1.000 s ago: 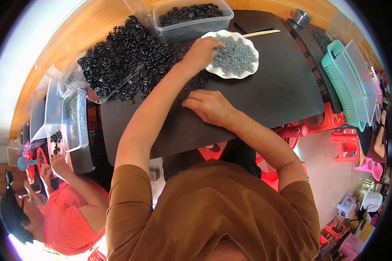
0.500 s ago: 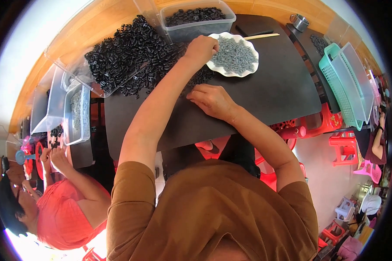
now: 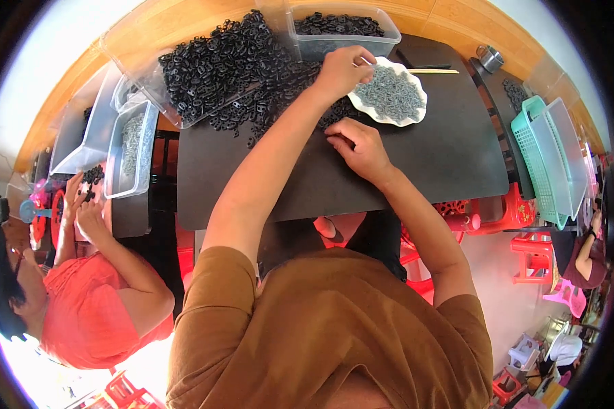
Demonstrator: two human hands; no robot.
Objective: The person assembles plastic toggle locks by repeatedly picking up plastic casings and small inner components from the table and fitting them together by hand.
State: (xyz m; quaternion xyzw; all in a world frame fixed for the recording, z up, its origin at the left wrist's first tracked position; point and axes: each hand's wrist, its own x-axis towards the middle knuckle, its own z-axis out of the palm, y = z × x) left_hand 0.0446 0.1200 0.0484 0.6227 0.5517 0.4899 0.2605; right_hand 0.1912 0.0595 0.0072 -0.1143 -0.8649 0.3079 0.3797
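My left hand hovers by the upper left rim of a white scalloped plate, its thumb and fingers pinched together. Whatever lies in that pinch is too small to make out. Many small grey pieces fill the plate. Closer to me, my right hand rests at the lower edge of the black pile, fingers curled in. Its fingertips hide anything they grip. Small black plastic pieces with holes lie heaped at the left, spilling from a clear tipped container across the dark table toward my hands.
Behind the heap stands a clear tub of black pieces. Wooden sticks lie beyond the plate, and a metal cup stands farther right. A green basket is at the right. A co-worker in red works at the left beside another tub.
The view has shifted. My left hand sits slightly higher beside the plate, and my right hand has come nearer the plate with its fingers more curled. The co-worker's hands have moved too.
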